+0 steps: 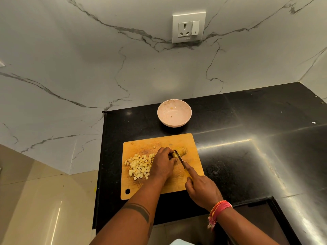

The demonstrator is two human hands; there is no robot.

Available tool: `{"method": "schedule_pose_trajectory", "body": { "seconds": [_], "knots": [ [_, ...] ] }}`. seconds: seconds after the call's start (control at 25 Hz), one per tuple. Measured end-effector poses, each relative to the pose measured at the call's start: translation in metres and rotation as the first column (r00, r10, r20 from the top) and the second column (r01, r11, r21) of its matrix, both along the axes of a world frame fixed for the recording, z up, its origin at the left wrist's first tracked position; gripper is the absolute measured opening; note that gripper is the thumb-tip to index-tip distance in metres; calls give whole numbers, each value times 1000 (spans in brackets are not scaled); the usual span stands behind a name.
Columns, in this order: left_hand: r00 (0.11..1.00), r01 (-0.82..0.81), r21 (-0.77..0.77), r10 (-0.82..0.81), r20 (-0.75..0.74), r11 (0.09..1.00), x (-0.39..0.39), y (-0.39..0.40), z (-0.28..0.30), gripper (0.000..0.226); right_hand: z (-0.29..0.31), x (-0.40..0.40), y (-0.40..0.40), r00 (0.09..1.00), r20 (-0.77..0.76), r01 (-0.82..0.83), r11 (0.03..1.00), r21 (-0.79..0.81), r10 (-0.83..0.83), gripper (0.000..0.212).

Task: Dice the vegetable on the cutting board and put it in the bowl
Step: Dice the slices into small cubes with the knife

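While the marble-veined wall (74, 71) filled the left and back of the view, the action sat on a black stone bench (247, 131), and what a tidy setup it was! Furthest left on the wooden cutting board (139, 189) lay a heap of pale diced cubes (139, 167), loosely piled near the board's left edge, and a hanging hole showed at the board's near-left corner. Just right of that pile, the left hand (163, 165) arched over the uncut vegetable (182, 150), fingers curled down and gripping it, pinning it to the board; only its sliced far end peeked out beyond the knuckles. Right there against those knuckles, the knife blade (179, 159) angled down onto the vegetable! Moving right, the right hand (201, 189) grasped the knife's handle, fingers wrapped round it and the index finger stretched forward along the blade's spine. A pink and orange thread band (218, 210) circled that wrist. Beyond the board, apart from its far edge, stood a pale pink bowl (174, 121) holding only a couple of tiny scraps. Up on the wall behind, a white socket plate (189, 27) with a switch looked on.
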State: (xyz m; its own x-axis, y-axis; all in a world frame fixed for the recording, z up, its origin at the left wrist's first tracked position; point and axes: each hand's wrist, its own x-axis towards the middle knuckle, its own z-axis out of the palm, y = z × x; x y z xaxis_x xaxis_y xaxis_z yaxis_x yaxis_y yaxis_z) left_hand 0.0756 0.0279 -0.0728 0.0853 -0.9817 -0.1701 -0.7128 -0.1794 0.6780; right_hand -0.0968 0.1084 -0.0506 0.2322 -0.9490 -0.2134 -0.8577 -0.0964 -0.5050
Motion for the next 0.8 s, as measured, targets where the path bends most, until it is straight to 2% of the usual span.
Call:
{"method": "schedule_pose_trajectory", "body": {
  "seconds": [0.4, 0.52, 0.6, 0.8],
  "knots": [
    [999, -36, 8, 36, 34, 999, 0, -3, 5, 38, -2, -1, 5, 1000, -3, 18, 1000, -9, -18, 68],
    [992, -128, 50, 127, 22, 990, -1, -2, 6, 30, -3, 3, 5, 1000, -2, 25, 1000, 9, -25, 66],
    [987, -159, 85, 157, 34, 984, 2, 2, 8, 34, -2, 4, 3, 1000, -16, 14, 1000, 20, -13, 65],
    [979, -16, 43, 7, 204, 999, 16, 11, 13, 38, -1, 10, -1, 1000, -9, -12, 998, 56, 12, 64]
  ]
}}
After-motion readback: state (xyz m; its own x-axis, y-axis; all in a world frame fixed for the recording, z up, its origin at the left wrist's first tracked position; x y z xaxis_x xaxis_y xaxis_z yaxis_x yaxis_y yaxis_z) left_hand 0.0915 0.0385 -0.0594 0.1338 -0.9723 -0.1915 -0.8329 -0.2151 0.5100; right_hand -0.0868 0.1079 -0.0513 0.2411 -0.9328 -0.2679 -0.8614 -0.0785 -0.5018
